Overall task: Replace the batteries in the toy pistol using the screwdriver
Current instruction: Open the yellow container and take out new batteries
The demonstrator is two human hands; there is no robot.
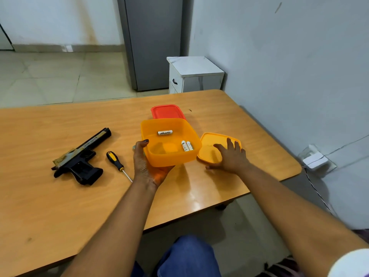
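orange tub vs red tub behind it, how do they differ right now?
The orange tub is open, its orange lid lying beside it on the table; the red tub is lidded. The orange tub is gripped and tilted by the left hand; the red tub sits flat, untouched. Three batteries show in the orange tub; the red tub's contents are hidden. Both look like similar rounded plastic boxes.

Red lid on wooden table (white cabinet behind)

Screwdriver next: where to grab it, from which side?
Grip the screwdriver by its yellow-and-black handle, coming straight down from above. It lies flat on the table, handle toward the far side and bare on both flanks; the thin shaft runs toward the left hand holding the orange container.
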